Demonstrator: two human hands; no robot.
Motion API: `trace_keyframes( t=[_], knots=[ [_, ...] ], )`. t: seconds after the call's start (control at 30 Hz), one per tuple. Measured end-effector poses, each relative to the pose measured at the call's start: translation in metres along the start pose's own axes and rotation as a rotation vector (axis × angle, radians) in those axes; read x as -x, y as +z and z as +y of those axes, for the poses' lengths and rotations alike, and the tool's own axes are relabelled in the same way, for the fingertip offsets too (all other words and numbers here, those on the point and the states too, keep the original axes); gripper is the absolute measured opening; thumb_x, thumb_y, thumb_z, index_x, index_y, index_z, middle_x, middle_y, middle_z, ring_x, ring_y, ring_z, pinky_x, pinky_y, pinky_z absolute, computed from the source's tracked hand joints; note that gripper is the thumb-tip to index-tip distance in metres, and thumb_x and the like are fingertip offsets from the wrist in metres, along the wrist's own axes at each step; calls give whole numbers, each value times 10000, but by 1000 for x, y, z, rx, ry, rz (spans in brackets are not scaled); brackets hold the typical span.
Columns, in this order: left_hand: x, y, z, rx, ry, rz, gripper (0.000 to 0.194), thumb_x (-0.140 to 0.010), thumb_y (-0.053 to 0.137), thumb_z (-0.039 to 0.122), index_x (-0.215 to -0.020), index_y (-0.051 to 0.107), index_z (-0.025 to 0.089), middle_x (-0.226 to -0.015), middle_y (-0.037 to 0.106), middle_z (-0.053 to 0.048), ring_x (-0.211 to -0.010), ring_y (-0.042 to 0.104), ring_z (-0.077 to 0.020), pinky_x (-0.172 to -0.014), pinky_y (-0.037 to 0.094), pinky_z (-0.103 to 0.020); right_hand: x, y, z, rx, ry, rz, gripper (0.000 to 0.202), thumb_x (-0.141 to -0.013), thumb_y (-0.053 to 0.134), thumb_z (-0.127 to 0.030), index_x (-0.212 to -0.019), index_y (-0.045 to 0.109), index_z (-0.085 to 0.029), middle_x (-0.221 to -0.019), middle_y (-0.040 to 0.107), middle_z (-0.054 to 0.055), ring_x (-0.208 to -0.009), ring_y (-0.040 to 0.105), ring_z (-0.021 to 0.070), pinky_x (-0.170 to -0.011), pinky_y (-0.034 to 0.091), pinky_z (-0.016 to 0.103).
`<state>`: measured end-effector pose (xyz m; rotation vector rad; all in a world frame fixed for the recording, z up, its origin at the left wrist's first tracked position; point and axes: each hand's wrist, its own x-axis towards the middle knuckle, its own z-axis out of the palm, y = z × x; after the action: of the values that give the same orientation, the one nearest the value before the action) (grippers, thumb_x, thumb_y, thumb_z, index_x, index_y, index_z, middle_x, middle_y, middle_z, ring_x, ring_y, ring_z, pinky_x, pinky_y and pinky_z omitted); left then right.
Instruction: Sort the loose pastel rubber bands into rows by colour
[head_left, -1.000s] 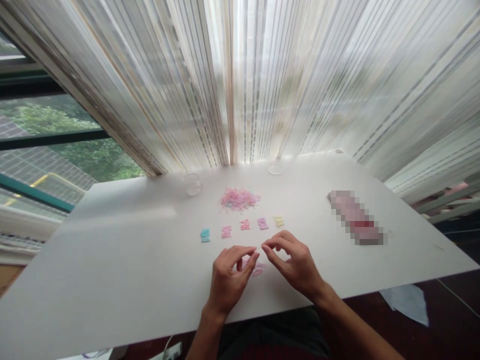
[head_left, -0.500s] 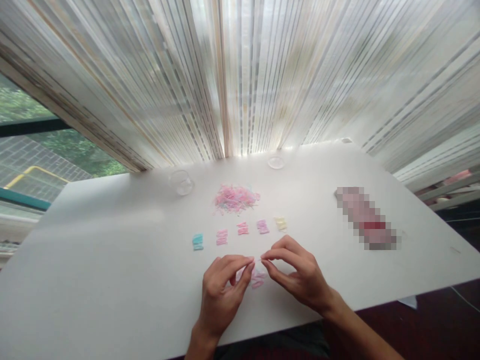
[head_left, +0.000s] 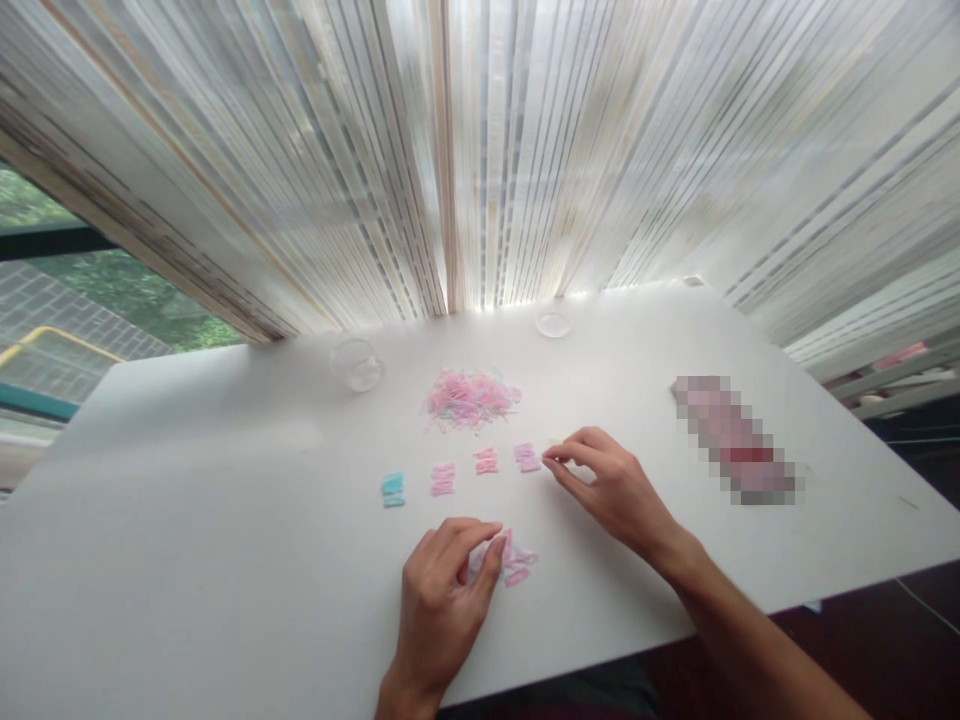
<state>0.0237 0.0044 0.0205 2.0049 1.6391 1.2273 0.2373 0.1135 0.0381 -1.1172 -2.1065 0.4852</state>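
Observation:
My right hand [head_left: 604, 485] is pinched at the right edge of a purple group of small rubber bands [head_left: 527, 458]; the band between its fingertips is barely visible. It partly covers a yellow group [head_left: 556, 441]. My left hand [head_left: 450, 580] is curled beside a loose little pile of pink and pale rubber bands [head_left: 516, 575], index finger and thumb slightly apart and nothing visible between them. To the left of the purple group lie coral bands [head_left: 486, 461], pink bands [head_left: 443, 479] and blue bands [head_left: 393, 490], each neatly lined up.
A larger mixed heap of rubber bands [head_left: 469, 398] lies behind the row. Farther back are a clear round container [head_left: 358, 368] and a clear lid [head_left: 553, 325]. A blurred-out pinkish object [head_left: 731, 440] rests on the right of the white table [head_left: 225, 540]. Striped curtains [head_left: 480, 150] hang behind.
My right hand has moved up and away from my left hand to the purple group, hiding most of the yellow one. My left hand has stayed nearly in place, fingertips loosened.

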Motion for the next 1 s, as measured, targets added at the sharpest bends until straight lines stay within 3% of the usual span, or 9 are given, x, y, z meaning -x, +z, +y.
trace_keyframes(
  t=[0.27,0.5,0.73,1.0],
  knots=[
    [0,0,-2,-39,-30,35,75,-960,630,209,-982,701,216,-853,702,-12,-573,510,-117,-626,481,-263,-2,15,7,80,-3,-52,110,-940,642,-171,-948,734,-230,-844,650,47,-802,638,210,-709,553,348],
    [0,1,-1,-37,-53,30,89,-961,621,224,-959,710,212,-835,705,-12,-582,538,-123,-621,483,-256,2,9,4,110,-4,-9,141,-975,588,-189,-976,725,-221,-853,646,61,-813,626,227,-715,550,373],
    [1,-5,-3,-47,-51,-18,105,-971,602,220,-1013,698,214,-871,706,-18,-578,540,-119,-614,498,-261,35,8,-19,-17,26,22,127,-980,573,-181,-1000,696,-209,-862,631,58,-816,628,216,-718,562,365],
    [14,-18,-9,-142,64,-87,167,-940,612,196,-1075,707,227,-949,698,-53,-857,659,-202,-763,556,-339,69,18,-35,-167,20,-88,163,-955,583,-149,-1057,684,-228,-899,648,59,-826,645,206,-715,578,337]
  ],
)
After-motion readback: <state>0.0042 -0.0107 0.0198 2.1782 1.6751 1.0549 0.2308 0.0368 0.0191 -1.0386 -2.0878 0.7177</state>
